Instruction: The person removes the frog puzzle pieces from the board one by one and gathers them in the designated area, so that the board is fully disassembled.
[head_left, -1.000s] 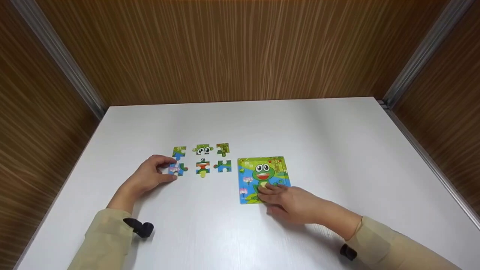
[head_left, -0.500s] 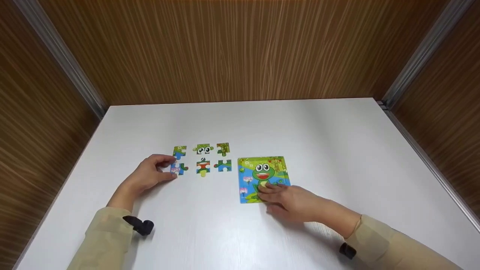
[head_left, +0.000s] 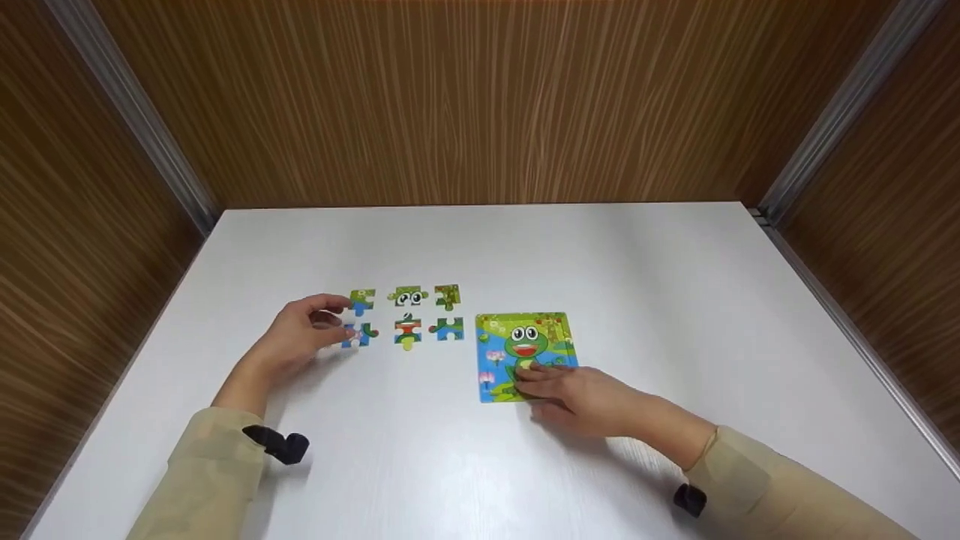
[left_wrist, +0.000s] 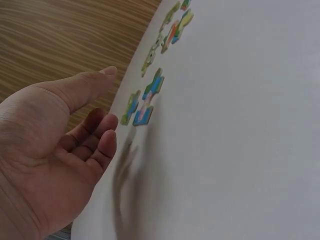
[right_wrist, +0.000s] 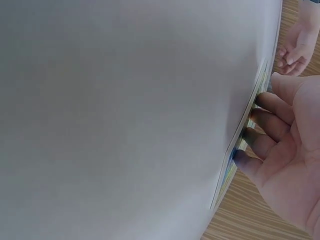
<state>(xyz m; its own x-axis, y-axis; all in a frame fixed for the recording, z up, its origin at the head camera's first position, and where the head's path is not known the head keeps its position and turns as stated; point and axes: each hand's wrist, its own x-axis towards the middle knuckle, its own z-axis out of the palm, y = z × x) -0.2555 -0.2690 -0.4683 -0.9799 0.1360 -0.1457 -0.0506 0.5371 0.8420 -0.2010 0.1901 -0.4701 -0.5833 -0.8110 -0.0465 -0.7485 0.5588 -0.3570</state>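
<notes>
My left hand [head_left: 300,330] hovers just left of the jigsaw pieces, thumb and fingers parted with nothing between them. Nearest to it lie a lotus piece [left_wrist: 145,107] and, behind that, a green and blue corner piece [head_left: 363,301]. To their right are a frog-eyes piece [head_left: 409,297], a frog-mouth piece [head_left: 408,331], a tree piece [head_left: 448,295] and a blue and green piece [head_left: 448,328]. The fingers of my right hand [head_left: 589,397] rest on the lower right of a frog picture puzzle board [head_left: 495,337], covering that corner.
Everything lies on a white table [head_left: 420,457]. Brown wood-grain panels [head_left: 480,105] rise behind it and at both sides. Dark strap ends [head_left: 277,444] stick out from the sleeve cuffs.
My left hand, earlier touching the lotus piece at the row's left end, has nudged it slightly right, then let go and lifted. The right hand stays on the board.
</notes>
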